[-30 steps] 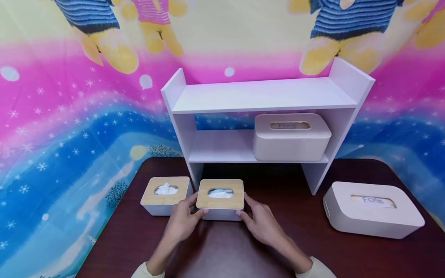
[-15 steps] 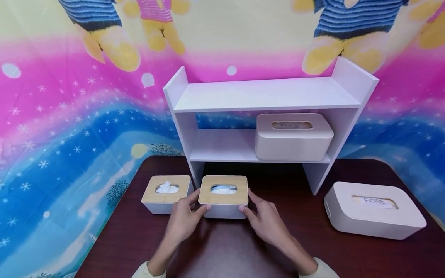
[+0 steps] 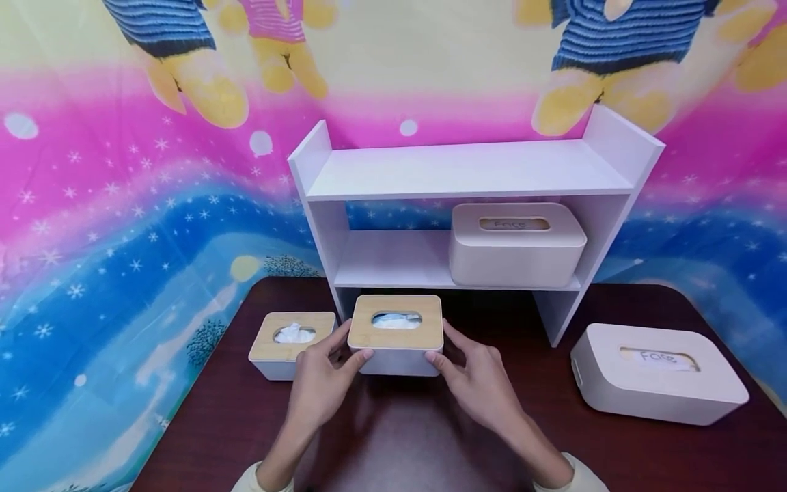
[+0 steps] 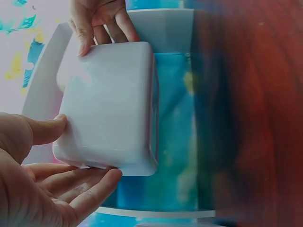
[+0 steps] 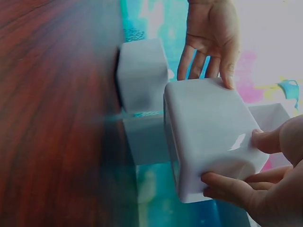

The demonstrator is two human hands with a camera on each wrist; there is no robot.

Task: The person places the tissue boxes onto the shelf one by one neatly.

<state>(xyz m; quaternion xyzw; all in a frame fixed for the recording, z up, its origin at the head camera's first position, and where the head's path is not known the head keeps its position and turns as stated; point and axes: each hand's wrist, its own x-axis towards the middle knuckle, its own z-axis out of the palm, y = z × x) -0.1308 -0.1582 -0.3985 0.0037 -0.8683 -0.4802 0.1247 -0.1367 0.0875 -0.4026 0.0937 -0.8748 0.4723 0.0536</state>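
Observation:
Both hands hold a small white tissue box [image 3: 396, 361] with a bamboo lid, raised off the dark table in front of the shelf. My left hand [image 3: 321, 383] grips its left end, thumb on the front face and fingers along the side. On the right end, my right hand [image 3: 482, 376] grips it the same way. White tissue shows in the lid's oval slot. In the left wrist view the box's smooth white front [image 4: 106, 104] faces the camera, and the right wrist view shows the box [image 5: 208, 127] between both hands.
A matching tissue box [image 3: 292, 348] stands left of the held one. The white two-tier shelf [image 3: 393, 256] bears a large white tissue box [image 3: 518, 263] marked "Face". Another large "Face" box [image 3: 664, 383] sits at the table's right. A patterned cloth [image 3: 154, 273] hangs behind.
The hands have lifted the tissue box from the table, up and slightly to the right, toward the shelf. The other boxes have stayed put.

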